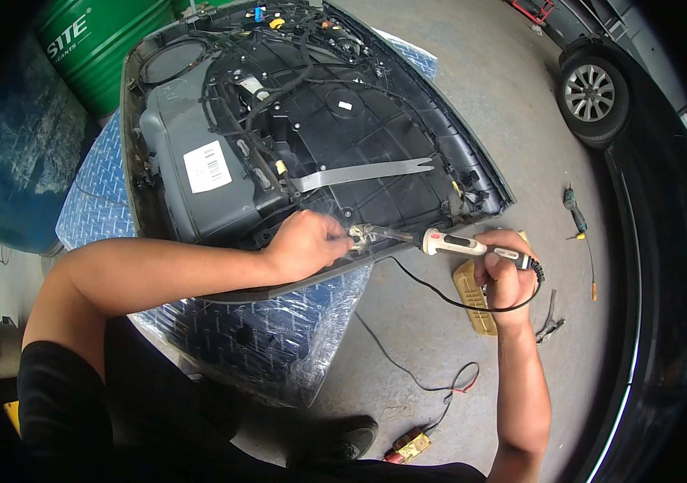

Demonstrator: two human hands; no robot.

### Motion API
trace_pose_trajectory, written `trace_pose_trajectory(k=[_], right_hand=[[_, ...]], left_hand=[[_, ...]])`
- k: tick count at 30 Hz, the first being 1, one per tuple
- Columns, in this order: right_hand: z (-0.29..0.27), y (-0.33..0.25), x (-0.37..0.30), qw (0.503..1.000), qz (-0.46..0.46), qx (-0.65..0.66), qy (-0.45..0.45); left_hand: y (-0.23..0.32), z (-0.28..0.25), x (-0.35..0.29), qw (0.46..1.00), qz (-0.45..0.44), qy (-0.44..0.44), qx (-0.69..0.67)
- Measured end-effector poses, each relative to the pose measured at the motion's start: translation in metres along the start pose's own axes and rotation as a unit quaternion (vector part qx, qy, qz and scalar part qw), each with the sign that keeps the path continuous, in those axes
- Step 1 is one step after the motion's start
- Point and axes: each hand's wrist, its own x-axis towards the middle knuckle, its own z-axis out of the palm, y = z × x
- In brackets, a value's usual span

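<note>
A black door trim panel [392, 121] lies with its inner side up, with wiring and a grey box-shaped cover on it. My right hand [512, 278] is wrapped round the white-and-black handle of a soldering iron [452, 241], whose tip points left. At its tip is a small pale part [360, 235] on the panel's near edge. Beside that part my left hand [305, 245] is closed in a pinch; what its fingertips hold is hidden. A flat metal pry bar [368, 172] with a forked end rests across the panel, beyond my hands.
Film-wrapped blue boxes [279, 334] support the panel. Green [106, 56] and blue [22, 153] drums stand at the left. A black car [657, 241] is at the right. On the floor lie a beige tray [472, 298], a screwdriver-like tool [574, 211], pliers [551, 328] and a corded yellow box [409, 445].
</note>
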Motion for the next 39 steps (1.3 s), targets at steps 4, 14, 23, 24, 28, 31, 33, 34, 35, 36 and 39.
trace_pose_trajectory(k=[4, 14, 23, 24, 28, 31, 33, 34, 35, 36, 39], right_hand=[[0.000, 0.001, -0.002, 0.999, -0.010, 0.033, 0.009], [-0.003, 0.004, -0.005, 1.000, -0.009, 0.006, -0.001], [-0.007, 0.006, -0.007, 0.999, -0.010, 0.042, 0.001], [-0.005, 0.005, -0.008, 0.999, -0.005, 0.035, 0.001], [-0.006, 0.005, -0.008, 1.000, -0.008, 0.016, 0.003], [-0.005, 0.003, -0.008, 1.000, 0.003, 0.022, 0.020], [-0.006, 0.006, -0.008, 0.998, 0.000, 0.052, 0.020], [-0.006, 0.007, -0.008, 0.998, -0.002, 0.067, 0.020], [-0.005, 0.007, -0.008, 0.998, -0.001, 0.063, 0.017], [-0.003, 0.006, -0.008, 0.998, -0.001, 0.059, 0.013], [-0.001, 0.008, -0.008, 0.999, 0.001, 0.046, 0.009]], left_hand=[[-0.003, -0.001, 0.002, 1.000, 0.004, -0.005, -0.003], [0.001, -0.002, 0.003, 1.000, -0.025, -0.015, -0.009], [0.001, -0.002, 0.002, 0.999, -0.029, -0.018, -0.012], [0.001, -0.002, 0.001, 0.999, -0.029, -0.017, -0.012], [0.002, -0.001, 0.002, 0.999, -0.028, -0.019, -0.013], [0.006, -0.003, 0.000, 1.000, -0.024, -0.019, -0.004], [0.007, -0.003, -0.001, 1.000, -0.019, -0.016, 0.001], [0.007, -0.003, -0.001, 1.000, -0.015, -0.015, 0.001], [0.007, -0.002, 0.000, 1.000, -0.010, -0.013, 0.001], [0.006, -0.002, 0.000, 1.000, -0.014, -0.011, 0.001], [0.005, -0.001, 0.000, 1.000, -0.018, -0.009, 0.001]])
